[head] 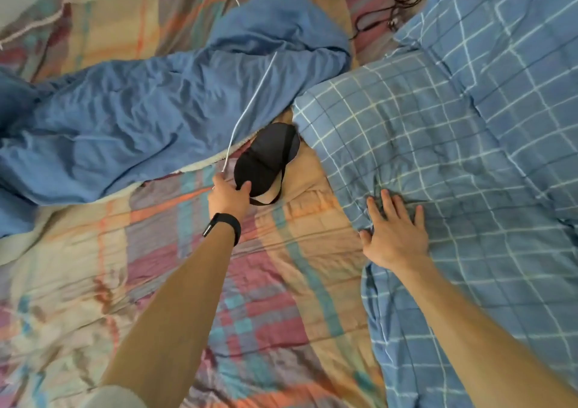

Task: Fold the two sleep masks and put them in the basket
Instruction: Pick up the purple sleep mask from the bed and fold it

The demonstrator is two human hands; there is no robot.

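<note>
a person's left hand [230,196] pinches the near edge of a black sleep mask [266,159], thumb on top, on a bed covered by a multicoloured plaid sheet [281,282]. the mask lies between a crumpled plain blue blanket [140,120] and a blue checked duvet [453,126], its strap [271,199] looping toward the viewer. a black band [223,226] circles the left wrist. a white cable [250,104] runs down over the blue blanket to just beside the left hand. the right hand [395,235] rests flat, fingers spread, on the checked duvet, holding nothing.
</note>
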